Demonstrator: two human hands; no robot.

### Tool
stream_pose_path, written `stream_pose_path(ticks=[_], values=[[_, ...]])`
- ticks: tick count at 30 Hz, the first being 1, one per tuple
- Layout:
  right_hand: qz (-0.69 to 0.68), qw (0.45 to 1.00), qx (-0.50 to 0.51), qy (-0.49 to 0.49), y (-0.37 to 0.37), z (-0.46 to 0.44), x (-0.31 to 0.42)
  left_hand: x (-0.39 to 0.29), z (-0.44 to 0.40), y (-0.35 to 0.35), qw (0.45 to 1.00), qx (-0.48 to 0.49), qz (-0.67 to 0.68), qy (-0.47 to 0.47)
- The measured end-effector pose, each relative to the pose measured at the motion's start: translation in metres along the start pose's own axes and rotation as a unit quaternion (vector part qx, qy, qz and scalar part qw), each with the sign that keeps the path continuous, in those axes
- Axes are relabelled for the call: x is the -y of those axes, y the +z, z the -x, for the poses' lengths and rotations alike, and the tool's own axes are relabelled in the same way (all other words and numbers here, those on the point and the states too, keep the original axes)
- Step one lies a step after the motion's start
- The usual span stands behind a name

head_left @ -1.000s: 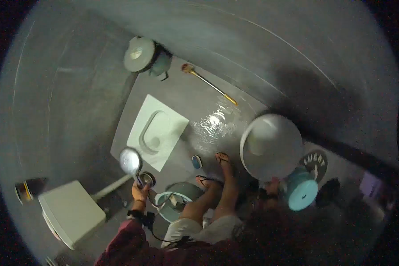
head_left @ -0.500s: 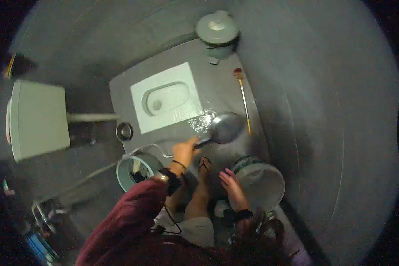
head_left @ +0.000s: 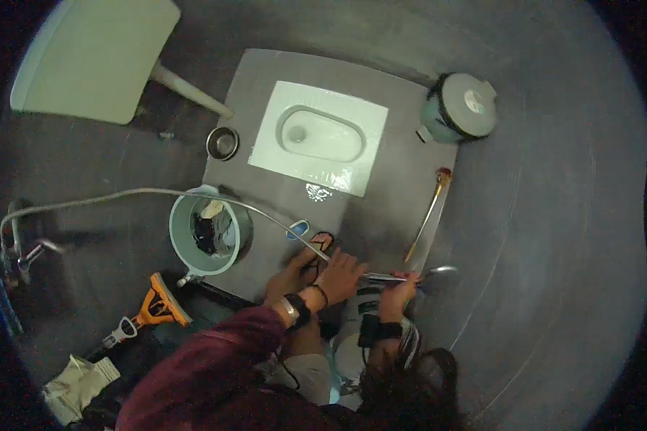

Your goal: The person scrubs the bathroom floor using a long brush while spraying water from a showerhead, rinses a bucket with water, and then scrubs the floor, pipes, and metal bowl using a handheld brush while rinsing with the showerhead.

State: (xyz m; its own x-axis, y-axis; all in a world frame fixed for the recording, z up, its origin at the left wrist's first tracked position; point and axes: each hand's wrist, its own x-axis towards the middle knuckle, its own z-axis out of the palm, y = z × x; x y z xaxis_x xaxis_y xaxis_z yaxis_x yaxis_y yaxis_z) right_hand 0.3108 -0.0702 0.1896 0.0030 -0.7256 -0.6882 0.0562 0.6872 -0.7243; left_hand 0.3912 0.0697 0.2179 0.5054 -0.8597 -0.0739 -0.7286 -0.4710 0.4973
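Note:
My left hand (head_left: 341,276) is closed round the end of a flexible metal shower hose (head_left: 251,207), where it meets a silver handle. Just to the right, my right hand (head_left: 399,294) grips the same hand shower (head_left: 438,271) near its head. The head is seen almost edge-on, so I cannot tell if water runs from it. Both hands are low in front of me, over a pale container that my arms mostly hide. Beyond them, a white squat toilet (head_left: 320,136) is set in the grey floor, with a wet patch (head_left: 318,192) at its near edge.
A pale green bucket (head_left: 182,248) with dark items inside stands left. Behind it are a metal bowl-like fixture (head_left: 223,144) and a cistern (head_left: 97,57). A lidded bin (head_left: 467,108) and long-handled brush (head_left: 428,215) are right. An orange squeegee head (head_left: 162,305) lies lower left.
My view has turned. The hand shower has swung right, nearer my body, its head turning from face-on to edge-on. My right hand, earlier open and empty, is now on it.

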Motion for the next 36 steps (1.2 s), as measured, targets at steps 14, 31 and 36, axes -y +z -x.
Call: stream_pose_path(ticks=[14,31,36], values=[[0.23,0.946,0.035,-0.227,0.171,-0.088,0.077,0.139,0.117,-0.145,0.845,-0.164,0.287,-0.42],[0.212,0.896,0.356,-0.16,0.516,0.029,-0.034,0.187,0.035,-0.184,0.664,-0.354,0.421,-0.506],[0.23,0.889,0.376,-0.125,0.54,0.016,-0.049,0.177,0.032,-0.171,0.648,-0.415,0.349,-0.535]])
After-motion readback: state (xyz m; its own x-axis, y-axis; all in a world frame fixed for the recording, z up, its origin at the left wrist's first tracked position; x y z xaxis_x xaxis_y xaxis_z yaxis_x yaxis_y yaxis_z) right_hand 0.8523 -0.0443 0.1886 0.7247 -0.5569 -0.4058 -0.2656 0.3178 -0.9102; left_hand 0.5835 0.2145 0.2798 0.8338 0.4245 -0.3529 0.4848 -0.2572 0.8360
